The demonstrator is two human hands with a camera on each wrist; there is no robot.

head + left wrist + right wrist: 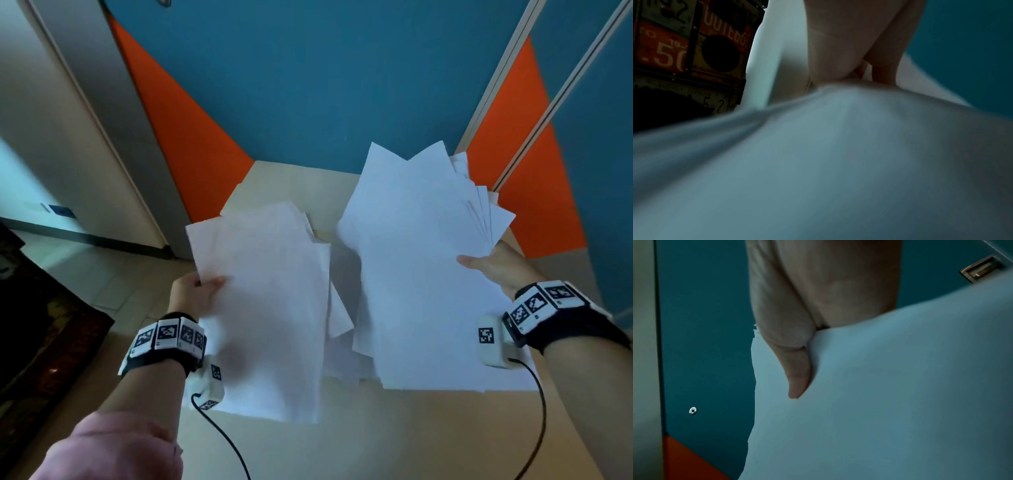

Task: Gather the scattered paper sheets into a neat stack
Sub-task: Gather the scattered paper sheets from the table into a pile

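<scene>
Two bunches of white paper held up over a light wood table (pixel 342 442), one per hand. Left hand (pixel 191 294) gripping left bunch (pixel 270 308) at its left edge, thumb on top, fingers under; sheets roughly squared, a bit blurred, hanging out past table's left edge and near-left corner. From left wrist cam, same bunch (pixel 818 162) bowed up where fingers (pixel 885 48) curl over its edge. Right hand (pixel 496 263) gripping right bunch (pixel 411 274) at its right edge, thumb laid on top sheet; this bunch fanned out untidily, corners sticking up twd table's far-right corner. From right wrist cam, thumb (pixel 797 369) pressed flat on top sheet (pixel 879 402), rest of fingers hidden under paper. Bunches side by side, narrow gap btwn them; a few loose sheets (pixel 339 325) visible in that gap, lower down, whether flat on the table cannot tell. Marker wristbands w/ black cables on both wrists. Teal and orange wall (pixel 308 85) behind far edge.
</scene>
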